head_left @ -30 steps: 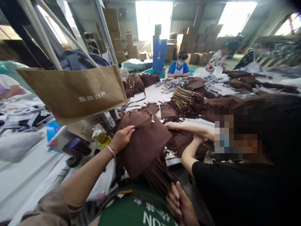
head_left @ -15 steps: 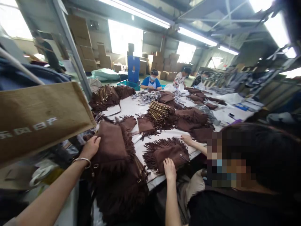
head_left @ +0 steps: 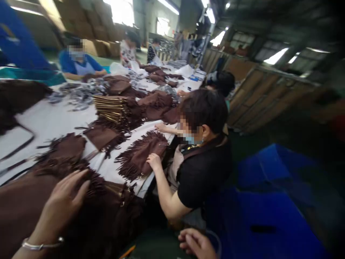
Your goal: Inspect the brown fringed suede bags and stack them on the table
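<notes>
My left hand (head_left: 63, 201), a bangle on its wrist, is open with fingers stretched over a pile of brown fringed bags (head_left: 29, 194). Whether its fingertips touch the top bag, I cannot tell. Low in the view, my right hand (head_left: 196, 244) is held up, its fingers loosely curled and nothing visible in them. It is apart from the bags. At the table edge, a co-worker's hand (head_left: 154, 162) rests on another brown fringed bag (head_left: 151, 149) lying flat, and that person's other hand (head_left: 161, 127) is just beyond it.
The co-worker (head_left: 205, 169) sits close on my right. Blue crates (head_left: 269, 219) stand at the lower right. Bags with brass-coloured zippers (head_left: 110, 108) are stacked on the white table (head_left: 61, 124). Another person in blue (head_left: 78, 64) sits across it, near a teal bin (head_left: 32, 76).
My view has turned right and come closer to the co-worker. My left hand has let go of the bag's edge and opened over the pile. My right hand has come into view.
</notes>
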A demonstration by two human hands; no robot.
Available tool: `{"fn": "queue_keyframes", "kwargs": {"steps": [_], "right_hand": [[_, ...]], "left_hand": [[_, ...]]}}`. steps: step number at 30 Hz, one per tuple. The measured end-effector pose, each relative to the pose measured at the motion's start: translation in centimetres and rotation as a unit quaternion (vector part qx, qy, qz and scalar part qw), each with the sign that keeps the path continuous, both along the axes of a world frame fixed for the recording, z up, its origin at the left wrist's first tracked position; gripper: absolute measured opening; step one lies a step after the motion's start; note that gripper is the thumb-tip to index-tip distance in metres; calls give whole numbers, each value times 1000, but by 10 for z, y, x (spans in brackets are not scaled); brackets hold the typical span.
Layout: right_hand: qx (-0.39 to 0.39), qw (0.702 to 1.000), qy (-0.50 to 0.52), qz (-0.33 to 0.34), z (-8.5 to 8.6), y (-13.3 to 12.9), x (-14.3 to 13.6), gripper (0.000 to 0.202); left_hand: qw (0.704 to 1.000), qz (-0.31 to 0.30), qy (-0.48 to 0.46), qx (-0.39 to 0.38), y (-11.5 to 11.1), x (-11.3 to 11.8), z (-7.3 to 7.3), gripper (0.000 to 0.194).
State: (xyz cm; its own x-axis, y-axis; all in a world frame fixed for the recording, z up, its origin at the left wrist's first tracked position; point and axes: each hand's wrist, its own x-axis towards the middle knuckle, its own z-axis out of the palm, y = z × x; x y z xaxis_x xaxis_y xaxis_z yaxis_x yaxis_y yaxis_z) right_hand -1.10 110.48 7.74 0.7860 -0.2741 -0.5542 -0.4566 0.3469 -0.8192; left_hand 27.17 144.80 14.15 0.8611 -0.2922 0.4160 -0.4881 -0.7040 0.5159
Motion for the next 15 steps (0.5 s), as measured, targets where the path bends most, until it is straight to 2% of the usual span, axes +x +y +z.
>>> {"fn": "queue_keyframes", "kwargs": {"steps": [1,3,5,8,11,13,15], "right_hand": [[4,1000,-6,1,-8,6,-3,54],[-2,999,-20,-36,-18,2,-14,52],[-6,996,-23,-82,-22,-15,-32,51],[-2,990,-16,-143,-29,-45,-63,51],[23,989,3,-144,-47,-72,-89,54],[36,994,7,-106,-62,-93,-107,55],[48,996,8,-72,-77,-124,-127,55]], "left_hand": [[999,-50,15,-8,-33,-6,-3,48],[988,-137,63,-34,-92,-26,-9,42],[964,-220,142,-53,-135,-51,-8,35],[905,-341,253,-30,-176,-84,10,29],[812,-455,360,64,-210,-113,32,29],[768,-477,413,114,-240,-136,39,31],[755,-465,443,132,-277,-165,36,34]]}}
